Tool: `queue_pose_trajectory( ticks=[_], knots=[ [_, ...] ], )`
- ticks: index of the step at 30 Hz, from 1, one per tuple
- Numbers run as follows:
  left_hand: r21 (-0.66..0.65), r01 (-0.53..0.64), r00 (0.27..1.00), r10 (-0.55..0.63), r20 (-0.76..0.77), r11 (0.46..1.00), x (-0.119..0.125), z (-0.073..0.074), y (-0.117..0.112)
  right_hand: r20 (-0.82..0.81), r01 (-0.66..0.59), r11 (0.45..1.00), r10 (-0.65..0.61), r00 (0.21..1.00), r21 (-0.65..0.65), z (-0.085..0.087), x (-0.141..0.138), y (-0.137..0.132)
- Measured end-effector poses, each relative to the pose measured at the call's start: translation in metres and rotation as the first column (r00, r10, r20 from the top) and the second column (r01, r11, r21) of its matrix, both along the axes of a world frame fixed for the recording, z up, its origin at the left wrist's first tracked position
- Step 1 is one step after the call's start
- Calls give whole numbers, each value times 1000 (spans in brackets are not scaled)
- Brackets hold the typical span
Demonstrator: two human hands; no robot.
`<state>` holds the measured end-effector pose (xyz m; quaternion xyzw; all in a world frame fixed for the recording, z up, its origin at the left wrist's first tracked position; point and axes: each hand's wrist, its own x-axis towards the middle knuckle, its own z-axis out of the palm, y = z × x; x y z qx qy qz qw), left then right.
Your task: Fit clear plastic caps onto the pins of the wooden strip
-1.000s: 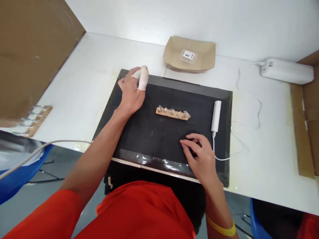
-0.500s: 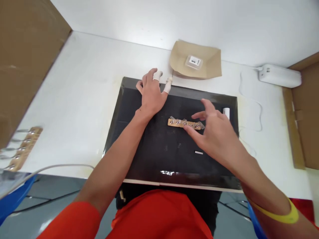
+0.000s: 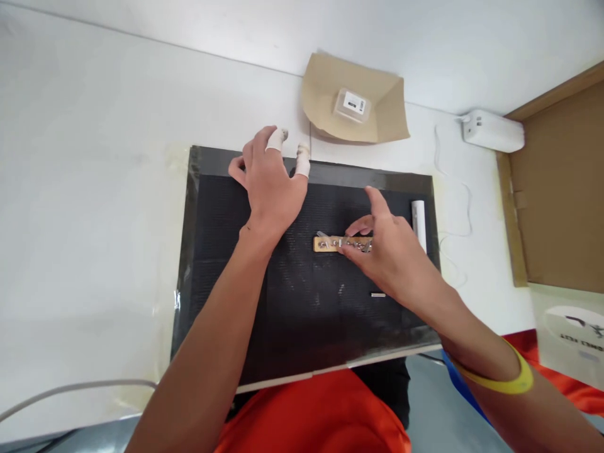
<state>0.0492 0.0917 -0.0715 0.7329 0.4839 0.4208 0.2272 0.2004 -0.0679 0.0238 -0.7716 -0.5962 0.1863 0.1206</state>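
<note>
My left hand [image 3: 274, 182] rests at the far edge of the black mat [image 3: 292, 314], fingers apart, with white finger covers [image 3: 302, 165] on thumb and index finger. Nothing shows between those two. Lying on the mat is a small wooden strip [image 3: 318, 246] with a row of shiny metal pieces and small clear plastic pieces on it. My right hand [image 3: 394, 245] closes thumb and a bent finger on the strip's middle, hiding its right end; another finger points away. A small metal pin [image 3: 378, 295] lies nearer to me.
Behind the mat stands a brown paper tray [image 3: 389, 119] holding a clear labelled box [image 3: 352, 105]. A white roll [image 3: 419, 225] lies at the mat's right side. Farther right are a white power adapter [image 3: 493, 130] with a cord and a cardboard box [image 3: 559, 176].
My right thumb and finger have closed in on the wooden strip, which has turned slightly. The left hand keeps its pose. My view has swung right and the left-hand metal-studded strip is out of sight.
</note>
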Motion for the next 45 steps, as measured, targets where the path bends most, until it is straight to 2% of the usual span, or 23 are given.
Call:
queue_pose_trajectory(
  ticks=[3,6,8,10,12,15,18,20,23,26,29,32,38,45],
  knots=[
    [51,83,994,-79,-77,995,-1,-7,2,-10,12,1000,-12,1000,-26,7,0,1],
    [101,215,959,-191,-210,971,-2,-12,3,-24,-50,999,50,998,2,21,1,-2],
    [120,200,964,-173,-204,972,-1,-10,2,-69,-93,995,95,993,34,29,2,-7],
    [105,132,984,-117,-133,986,0,-6,0,-140,-77,994,88,986,81,31,0,-14],
    [54,115,990,-110,-92,992,1,-2,-1,-219,-7,989,39,975,146,26,-3,-23],
    [45,110,981,-101,-164,993,-1,-1,-1,-270,102,962,-31,962,254,13,-9,-34],
    [153,58,981,-27,-191,986,-3,-4,0,-162,125,932,-72,984,341,3,-11,-41],
    [169,38,988,-12,-153,985,-3,-3,0,-89,100,928,-73,993,359,0,-11,-43],
    [63,33,996,-27,-85,997,-1,7,-3,-72,79,930,-57,996,359,-1,-10,-44],
    [-50,23,999,-25,-30,999,3,25,-9,-41,45,921,-32,999,387,-3,-8,-44],
    [-147,-11,998,2,-67,989,4,45,-15,24,-17,908,8,1000,418,-7,-5,-43],
    [-233,-31,994,5,-110,972,4,56,-19,1,-55,917,59,998,396,-9,-1,-44],
    [-279,-7,998,-12,-67,960,4,55,-17,-17,-56,927,67,998,370,-10,1,-43],
    [-296,1,999,-17,-50,955,4,55,-17,19,-70,905,68,998,420,-8,-5,-46]
  ],
)
